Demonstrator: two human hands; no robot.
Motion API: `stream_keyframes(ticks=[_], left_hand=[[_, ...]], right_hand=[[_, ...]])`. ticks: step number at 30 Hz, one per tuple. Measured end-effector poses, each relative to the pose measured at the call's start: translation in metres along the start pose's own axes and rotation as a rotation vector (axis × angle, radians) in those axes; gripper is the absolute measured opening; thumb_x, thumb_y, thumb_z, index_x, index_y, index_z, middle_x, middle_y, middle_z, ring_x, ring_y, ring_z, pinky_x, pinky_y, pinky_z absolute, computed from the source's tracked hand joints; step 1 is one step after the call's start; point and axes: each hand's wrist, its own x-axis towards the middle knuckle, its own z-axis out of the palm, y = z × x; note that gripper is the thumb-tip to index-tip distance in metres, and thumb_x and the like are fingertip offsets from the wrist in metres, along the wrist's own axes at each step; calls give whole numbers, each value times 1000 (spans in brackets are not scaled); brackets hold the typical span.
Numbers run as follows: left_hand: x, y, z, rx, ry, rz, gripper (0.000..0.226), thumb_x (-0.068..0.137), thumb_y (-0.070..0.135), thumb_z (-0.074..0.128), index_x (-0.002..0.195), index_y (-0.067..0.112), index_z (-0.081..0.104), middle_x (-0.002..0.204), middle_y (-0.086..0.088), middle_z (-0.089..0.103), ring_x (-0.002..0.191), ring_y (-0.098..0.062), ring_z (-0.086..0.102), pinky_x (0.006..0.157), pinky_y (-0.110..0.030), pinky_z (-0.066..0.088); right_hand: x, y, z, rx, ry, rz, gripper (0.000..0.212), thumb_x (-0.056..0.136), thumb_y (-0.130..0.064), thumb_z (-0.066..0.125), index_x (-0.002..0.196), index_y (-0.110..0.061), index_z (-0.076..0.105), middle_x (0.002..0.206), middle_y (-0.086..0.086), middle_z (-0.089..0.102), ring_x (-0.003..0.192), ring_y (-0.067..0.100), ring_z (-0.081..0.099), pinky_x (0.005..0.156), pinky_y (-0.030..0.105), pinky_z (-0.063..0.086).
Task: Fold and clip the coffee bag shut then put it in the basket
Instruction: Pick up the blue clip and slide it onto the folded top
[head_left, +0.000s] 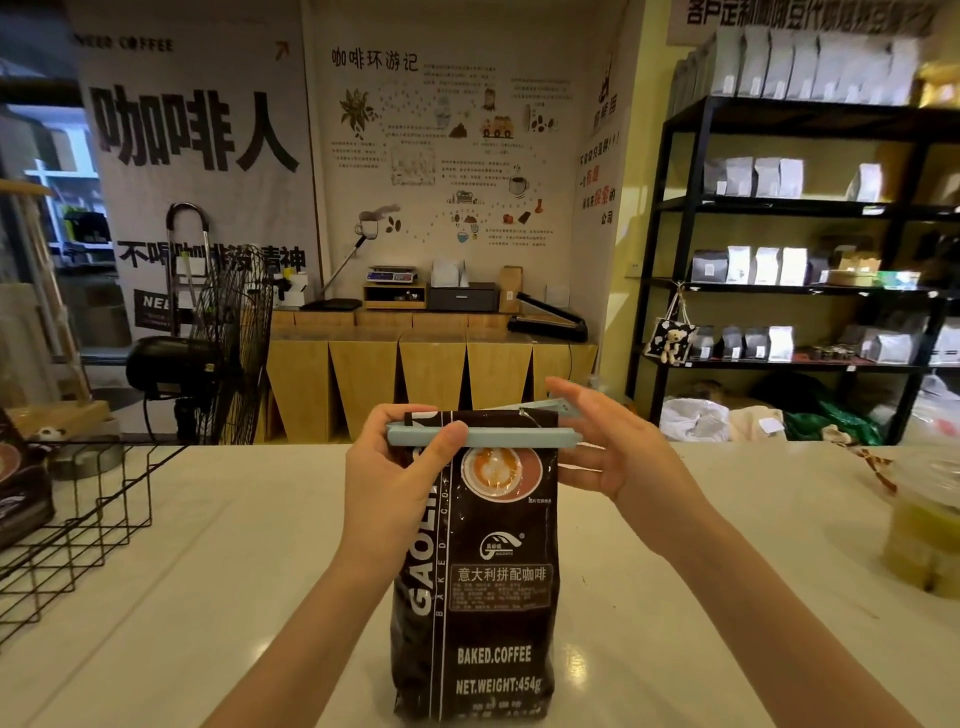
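A dark brown coffee bag stands upright on the white counter in front of me. A long pale blue clip lies across its folded top, its two arms still apart at the right end. My left hand grips the bag's upper left corner, thumb pressed on the clip's left end. At the clip's right end my right hand is spread, fingers behind the rear arm and palm under the front one. The black wire basket stands at the left edge of the counter.
Another dark coffee bag sits by the basket at the far left. A plastic bag with yellow contents rests on the counter's right side. Beyond the counter are a floor fan, wooden cabinets and black shelves of bags.
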Motion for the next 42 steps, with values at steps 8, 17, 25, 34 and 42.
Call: stream_keyframes(ticks=[8, 17, 25, 34, 42], left_hand=[[-3, -2, 4, 17, 20, 41, 28, 61, 27, 68, 85, 20, 55, 81, -5, 64, 73, -19, 67, 54, -23, 56], [3, 5, 0, 61, -57, -11, 25, 60, 23, 70, 80, 20, 56, 70, 1, 63, 57, -8, 66, 49, -21, 54], [1, 6, 3, 60, -57, -16, 18, 70, 15, 68, 82, 15, 54, 73, -4, 62, 55, -8, 66, 47, -20, 53], [0, 4, 4, 46, -47, -3, 18, 69, 15, 68, 81, 19, 55, 74, -4, 62, 57, -9, 66, 48, -20, 54], [11, 30, 11, 994, -216, 674, 48, 80, 38, 58, 125, 23, 50, 132, 5, 45, 126, -11, 35, 105, -31, 25]], right_hand=[[-3, 3, -7, -43, -29, -79, 42, 63, -22, 69, 104, -19, 62, 97, 1, 75, 92, 20, 70, 67, 28, 59], [-4, 10, -9, -55, 31, -160, 24, 62, -20, 68, 85, -16, 63, 75, -2, 77, 80, 17, 72, 61, 25, 58], [-5, 12, -7, -118, 65, -203, 11, 73, -8, 65, 80, -17, 62, 70, -10, 75, 74, 11, 72, 59, 21, 57], [-7, 12, -5, -38, 102, -177, 12, 72, -7, 67, 81, -13, 63, 64, -4, 75, 70, 12, 72, 58, 19, 57], [-7, 9, -4, -79, 95, -224, 14, 71, -2, 68, 77, -14, 65, 61, -6, 74, 66, 10, 71, 58, 17, 56]])
